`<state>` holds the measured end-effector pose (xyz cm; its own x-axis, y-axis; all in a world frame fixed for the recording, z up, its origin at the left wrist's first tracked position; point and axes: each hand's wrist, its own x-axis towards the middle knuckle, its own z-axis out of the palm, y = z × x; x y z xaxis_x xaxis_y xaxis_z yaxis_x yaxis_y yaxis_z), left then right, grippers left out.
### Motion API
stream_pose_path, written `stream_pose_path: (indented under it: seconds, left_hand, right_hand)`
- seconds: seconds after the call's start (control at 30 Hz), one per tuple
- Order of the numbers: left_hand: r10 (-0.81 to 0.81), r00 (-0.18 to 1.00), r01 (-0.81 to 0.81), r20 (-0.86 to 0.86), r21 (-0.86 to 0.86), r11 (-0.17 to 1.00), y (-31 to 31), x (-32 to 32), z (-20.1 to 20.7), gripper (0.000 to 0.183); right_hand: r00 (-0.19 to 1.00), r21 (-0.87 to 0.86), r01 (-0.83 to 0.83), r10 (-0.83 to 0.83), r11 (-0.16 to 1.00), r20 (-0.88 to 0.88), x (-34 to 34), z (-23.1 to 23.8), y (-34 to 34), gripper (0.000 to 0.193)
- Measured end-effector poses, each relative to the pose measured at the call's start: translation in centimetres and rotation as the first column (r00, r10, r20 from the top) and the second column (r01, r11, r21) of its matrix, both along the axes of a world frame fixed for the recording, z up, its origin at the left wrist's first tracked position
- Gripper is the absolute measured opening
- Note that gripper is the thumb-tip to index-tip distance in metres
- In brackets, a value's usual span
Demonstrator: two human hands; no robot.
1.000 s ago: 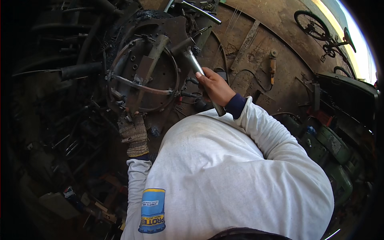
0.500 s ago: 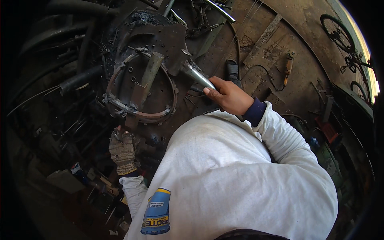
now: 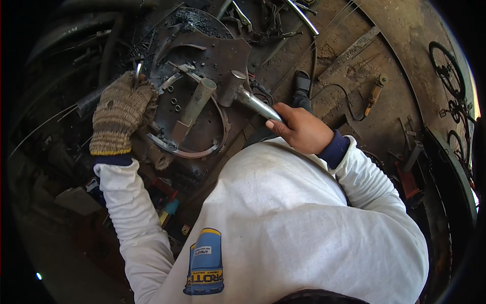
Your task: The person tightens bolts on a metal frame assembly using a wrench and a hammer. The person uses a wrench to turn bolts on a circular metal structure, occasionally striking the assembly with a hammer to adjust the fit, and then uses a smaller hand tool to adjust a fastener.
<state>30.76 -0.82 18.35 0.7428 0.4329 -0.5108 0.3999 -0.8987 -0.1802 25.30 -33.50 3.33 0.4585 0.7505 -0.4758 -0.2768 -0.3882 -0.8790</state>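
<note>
My left hand (image 3: 121, 114), in a striped knitted glove, is closed around a short shiny metal piece (image 3: 137, 75) of a kind I cannot make out. It hovers over the left side of a metal ring (image 3: 224, 124) and hides part of it. A pipe (image 3: 200, 100) stands inside the ring next to a rusty flat piece (image 3: 179, 133). In my bare right hand (image 3: 298, 126) is a hammer with a shiny tubular handle (image 3: 257, 105). Its round face (image 3: 238, 74) points up, and the head is over the right part of a dark steel plate (image 3: 223, 53).
Small nuts (image 3: 175, 104) and metal scraps (image 3: 195, 23) lie on the plate. Locking pliers (image 3: 242, 16) are at the far edge. An angle grinder (image 3: 375, 95) with its cable rests on the floor at right, with a bicycle (image 3: 448, 71) beyond. My sandalled foot (image 3: 302, 83) is nearby.
My left hand has risen from below the ring to its upper left, carrying the shiny piece. The right hand and hammer have shifted slightly right and down as the view moved.
</note>
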Motion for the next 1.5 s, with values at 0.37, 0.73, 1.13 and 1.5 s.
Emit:
stream_pose_path:
  seconds: [0.37, 0.73, 1.13, 1.5]
  left_hand:
    - [0.033, 0.954, -0.076, -0.298, -0.134, 0.988, 1.2, 3.9, -5.6, 0.049]
    - [-0.273, 0.879, 0.108, -0.390, -0.395, 0.912, 4.3, 2.8, -6.0, 0.078]
    - [-0.800, 0.573, 0.763, -0.177, -0.242, 0.600, 7.3, 2.6, -7.7, 0.094]
    - [-0.860, 0.501, 0.830, -0.103, -0.224, 0.510, 8.1, 3.0, -7.9, 0.091]
  right_hand:
    - [0.996, 0.009, 0.087, -0.087, 0.996, 0.007, -1.3, -0.1, 1.2, 0.033]
    - [0.945, -0.021, 0.325, -0.324, 0.945, 0.047, -6.3, 0.6, 3.3, 0.034]
    - [0.801, 0.046, 0.598, -0.598, 0.801, 0.001, -12.2, -0.9, 4.8, 0.032]
    - [0.820, 0.062, 0.550, -0.553, 0.833, 0.148, -14.7, -0.8, 5.7, 0.032]
